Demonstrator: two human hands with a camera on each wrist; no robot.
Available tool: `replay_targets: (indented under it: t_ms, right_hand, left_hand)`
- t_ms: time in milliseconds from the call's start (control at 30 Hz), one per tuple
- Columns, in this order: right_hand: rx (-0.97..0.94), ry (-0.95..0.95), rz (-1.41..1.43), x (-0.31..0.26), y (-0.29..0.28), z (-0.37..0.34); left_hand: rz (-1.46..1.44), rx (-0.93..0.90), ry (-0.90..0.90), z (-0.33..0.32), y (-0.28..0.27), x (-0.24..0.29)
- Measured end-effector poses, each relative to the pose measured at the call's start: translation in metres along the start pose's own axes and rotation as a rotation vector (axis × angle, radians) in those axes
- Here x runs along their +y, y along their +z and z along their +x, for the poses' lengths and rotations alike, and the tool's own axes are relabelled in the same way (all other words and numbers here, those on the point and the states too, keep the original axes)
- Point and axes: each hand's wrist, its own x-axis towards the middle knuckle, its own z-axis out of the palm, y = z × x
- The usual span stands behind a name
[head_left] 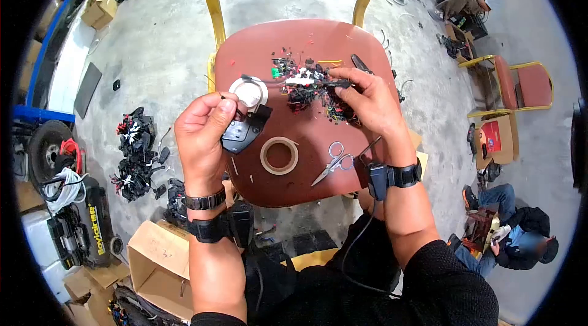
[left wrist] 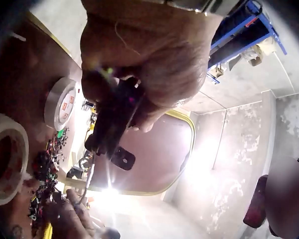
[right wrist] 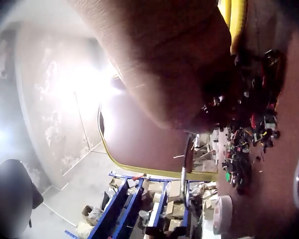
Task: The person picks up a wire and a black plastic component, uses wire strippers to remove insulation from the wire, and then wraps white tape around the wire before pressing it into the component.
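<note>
My left hand (head_left: 205, 127) pinches a black plastic part (head_left: 245, 134) between thumb and fingers, over the left side of the red chair seat (head_left: 245, 176). In the left wrist view this black part (left wrist: 114, 122) hangs below the palm, and a thin cable (left wrist: 89, 177) leads from it to the other hand. My right hand (head_left: 373, 102) pinches the black end of that cable, which carries a white sleeve (head_left: 300, 82). Beneath lies a heap of small connectors and wire scraps (head_left: 303, 102). The right fingertips are mostly hidden in the right wrist view.
On the seat are a white tape roll (head_left: 250, 92), a beige tape roll (head_left: 279, 156), scissors (head_left: 332, 164) and a black-handled tool (head_left: 360, 64). Black cable bundles (head_left: 136, 154) lie on the floor at left, near an open cardboard box (head_left: 160, 258). Two people sit at right.
</note>
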Motion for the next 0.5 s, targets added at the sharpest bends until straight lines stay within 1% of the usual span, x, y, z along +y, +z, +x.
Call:
replay_targets:
  t_ms: [33, 133, 233, 333, 433, 500]
  right_hand:
    - [0.021, -0.105, -0.083, 0.003, 0.001, -0.001]
    - [0.005, -0.175, -0.289, 0.010, -0.002, 0.001]
    - [0.050, -0.263, -0.392, 0.012, -0.001, 0.000]
    - [0.106, -0.340, -0.430, 0.012, 0.000, 0.001]
    - [0.188, -0.347, -0.389, 0.020, 0.000, 0.002]
    - [0.187, -0.358, -0.360, 0.023, -0.002, 0.003]
  left_hand:
    - [0.003, -0.002, 0.000, 0.000, 0.002, 0.001]
    - [0.010, 0.001, 0.030, 0.001, 0.002, 0.000]
    - [-0.007, 0.022, 0.033, 0.002, 0.001, 0.000]
    - [-0.009, 0.066, 0.046, 0.004, -0.003, 0.000]
    - [0.031, 0.141, 0.074, 0.006, -0.010, 0.001]
    - [0.025, 0.180, 0.094, 0.007, -0.014, 0.003]
